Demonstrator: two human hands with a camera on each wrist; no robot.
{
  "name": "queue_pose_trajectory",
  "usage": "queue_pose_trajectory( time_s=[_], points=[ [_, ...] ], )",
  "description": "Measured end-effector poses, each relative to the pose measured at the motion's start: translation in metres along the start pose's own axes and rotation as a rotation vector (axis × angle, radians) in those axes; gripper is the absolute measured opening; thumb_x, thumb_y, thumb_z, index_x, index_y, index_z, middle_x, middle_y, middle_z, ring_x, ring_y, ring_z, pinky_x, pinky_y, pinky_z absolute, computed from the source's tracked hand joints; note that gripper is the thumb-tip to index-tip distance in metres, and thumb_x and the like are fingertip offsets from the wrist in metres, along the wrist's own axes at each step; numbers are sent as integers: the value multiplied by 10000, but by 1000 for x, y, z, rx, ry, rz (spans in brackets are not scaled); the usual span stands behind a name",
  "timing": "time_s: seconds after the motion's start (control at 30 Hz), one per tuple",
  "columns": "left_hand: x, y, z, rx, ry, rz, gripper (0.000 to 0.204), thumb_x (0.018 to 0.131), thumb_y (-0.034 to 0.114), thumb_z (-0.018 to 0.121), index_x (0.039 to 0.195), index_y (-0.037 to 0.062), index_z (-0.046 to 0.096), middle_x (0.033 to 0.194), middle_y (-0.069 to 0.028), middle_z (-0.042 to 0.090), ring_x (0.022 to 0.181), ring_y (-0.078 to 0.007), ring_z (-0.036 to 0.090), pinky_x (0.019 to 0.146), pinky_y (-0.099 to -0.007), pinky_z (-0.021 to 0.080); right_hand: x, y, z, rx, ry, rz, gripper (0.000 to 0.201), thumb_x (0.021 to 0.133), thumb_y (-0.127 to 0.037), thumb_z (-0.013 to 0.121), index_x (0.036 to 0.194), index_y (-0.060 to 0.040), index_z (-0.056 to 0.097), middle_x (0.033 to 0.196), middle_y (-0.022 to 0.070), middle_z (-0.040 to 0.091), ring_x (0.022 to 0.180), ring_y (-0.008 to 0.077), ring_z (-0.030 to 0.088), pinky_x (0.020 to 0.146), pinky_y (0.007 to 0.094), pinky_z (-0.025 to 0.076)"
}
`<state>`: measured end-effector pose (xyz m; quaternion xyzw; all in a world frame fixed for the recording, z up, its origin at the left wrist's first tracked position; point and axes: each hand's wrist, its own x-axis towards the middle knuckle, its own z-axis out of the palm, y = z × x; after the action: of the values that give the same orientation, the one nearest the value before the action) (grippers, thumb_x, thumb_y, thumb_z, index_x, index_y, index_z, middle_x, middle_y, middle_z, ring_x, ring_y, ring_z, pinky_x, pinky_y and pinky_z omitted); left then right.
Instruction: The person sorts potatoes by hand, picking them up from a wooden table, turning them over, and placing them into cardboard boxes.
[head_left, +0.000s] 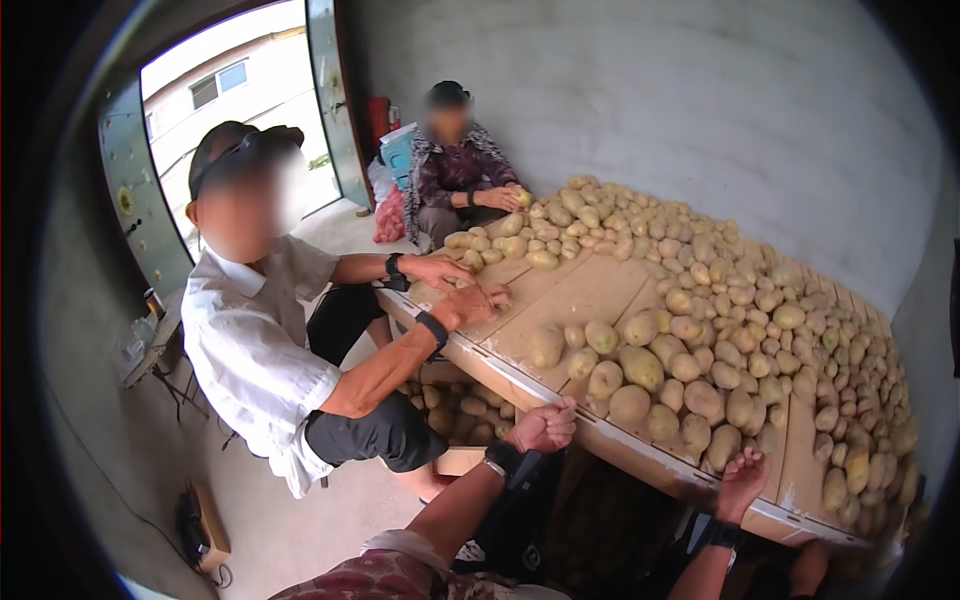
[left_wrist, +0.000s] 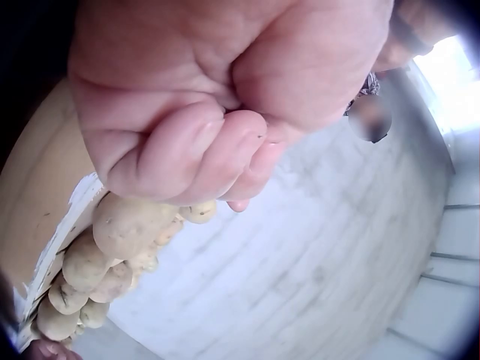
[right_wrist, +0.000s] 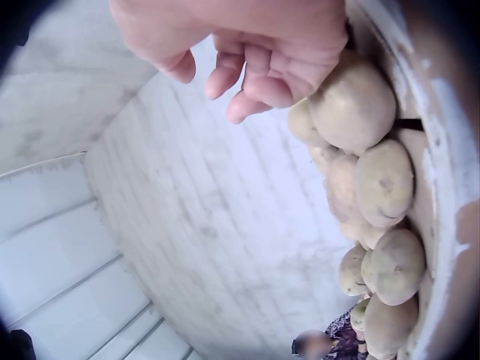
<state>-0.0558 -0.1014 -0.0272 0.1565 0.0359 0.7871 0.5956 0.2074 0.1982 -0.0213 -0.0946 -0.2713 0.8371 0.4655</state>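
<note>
My left hand (head_left: 543, 428) is by the near edge of the table in the head view. In the left wrist view its fingers (left_wrist: 184, 150) are curled into the palm, and nothing shows in them. Near the table's front edge, my right hand (head_left: 743, 482) has loosely bent fingers (right_wrist: 259, 86) and an empty palm. Many potatoes (head_left: 641, 368) lie spread over the cardboard-topped table (head_left: 520, 315). Larger potatoes (right_wrist: 384, 184) sit along the edge beside the right hand in the right wrist view; others (left_wrist: 86, 266) show below the left hand in the left wrist view.
A person in a white shirt (head_left: 250, 350) sits at the left, hands on the table. Another person (head_left: 465, 180) sits at the far end holding a potato (head_left: 523, 198). Under the table is a box of potatoes (head_left: 470, 405). A grey wall (head_left: 680, 110) stands behind.
</note>
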Motion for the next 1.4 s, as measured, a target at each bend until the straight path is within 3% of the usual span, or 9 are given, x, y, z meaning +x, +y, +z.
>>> queue_pose_trajectory(
  time_s=[0.37,0.73,1.07,1.13,1.17,1.23,1.3,1.37,1.4],
  points=[
    [12,-4,-11,-69,160,-33,343,867,19,432,1207,66,447,586,44,324,490,-64,315,438,-186,271,2,5,-4,-40,-10,-5,274,921,-355,491,855,-95,547,939,49,586,695,102,499,592,194,452],
    [14,-6,0,-34,224,-54,171,936,112,430,1096,89,485,563,66,297,481,-51,297,441,-182,258,-3,3,1,-52,-26,-27,296,916,-373,495,844,-95,568,925,54,612,674,104,516,560,205,443],
    [13,-9,-4,9,285,-43,180,924,84,433,1093,110,489,581,69,308,497,-54,309,457,-191,280,0,8,2,-49,10,17,265,926,-346,484,845,-100,538,873,24,589,663,95,496,573,189,430],
    [15,-12,1,66,382,-19,200,913,65,430,1095,119,492,588,69,311,505,-59,318,464,-195,281,-4,12,-1,-78,26,-4,254,928,-338,481,852,-101,533,868,22,581,665,89,494,576,191,429],
    [17,-11,-16,-35,203,-72,234,900,45,426,1114,120,484,593,68,315,511,-63,322,463,-197,284,2,11,3,-107,32,-38,244,931,-329,478,858,-102,529,864,20,574,667,83,491,578,193,429],
    [17,-14,-10,54,238,-78,261,891,32,422,1133,116,473,593,67,314,509,-61,322,463,-199,286,5,12,39,-335,31,-71,166,923,-252,502,873,-96,518,870,32,573,708,86,517,623,209,433],
    [13,-18,-2,82,217,-101,297,885,35,429,1170,112,459,591,69,312,509,-59,320,467,-198,284,23,37,83,-471,-160,-146,142,881,-206,570,939,-81,537,908,43,579,790,109,550,668,234,450],
    [17,-20,7,86,217,-98,336,875,39,446,1202,116,451,602,63,322,515,-62,323,474,-201,276,32,53,162,-984,-367,-258,261,835,-164,612,1050,-37,538,948,67,581,887,156,561,734,251,457],
    [18,-22,3,88,182,-111,356,870,37,450,1218,117,444,610,59,326,517,-63,323,474,-201,276,38,62,190,-1105,-439,-206,327,819,-175,620,1089,-20,523,990,94,579,932,201,558,787,281,452]
  ],
)
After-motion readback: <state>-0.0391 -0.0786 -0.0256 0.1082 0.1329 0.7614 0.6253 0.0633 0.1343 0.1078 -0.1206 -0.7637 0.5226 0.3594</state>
